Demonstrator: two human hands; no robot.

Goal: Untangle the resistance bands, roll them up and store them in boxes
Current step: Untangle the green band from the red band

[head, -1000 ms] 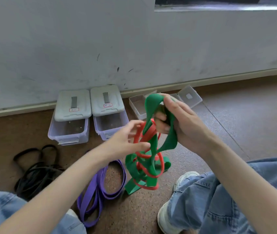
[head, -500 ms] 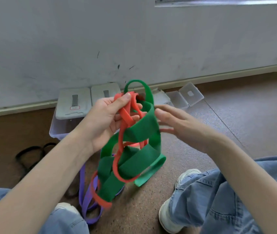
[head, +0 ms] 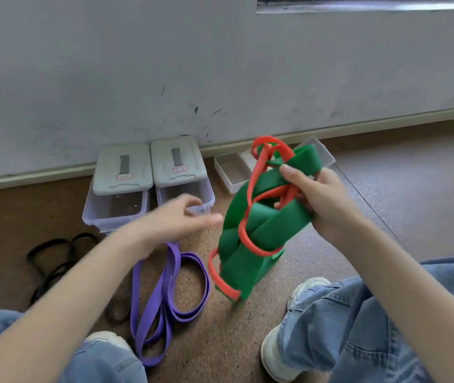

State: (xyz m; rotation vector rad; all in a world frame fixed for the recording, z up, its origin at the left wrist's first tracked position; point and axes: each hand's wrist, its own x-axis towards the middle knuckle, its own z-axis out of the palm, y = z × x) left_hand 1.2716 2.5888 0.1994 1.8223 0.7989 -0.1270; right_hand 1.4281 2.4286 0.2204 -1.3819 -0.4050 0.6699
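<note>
My right hand (head: 322,200) grips a wide green band (head: 250,239) tangled with a thin red band (head: 271,152), held up over the floor so the knot hangs down. The red band loops through the green folds and sticks out at the top and bottom left. My left hand (head: 181,217) hovers just left of the tangle with fingers loosely extended, holding nothing, and looks motion-blurred. A purple band (head: 165,288) lies looped on the floor below my left forearm. A black band (head: 51,261) lies at the left.
Two clear storage boxes (head: 115,205) (head: 184,194) with grey lids resting on them stand against the wall. An open shallow container (head: 231,170) sits behind the tangle. My jeans-clad knees and white shoes (head: 297,322) frame the brown floor.
My left hand let go of the tangle and dropped away to the left. My right hand took hold of the green and red bands and shifted them to the right.
</note>
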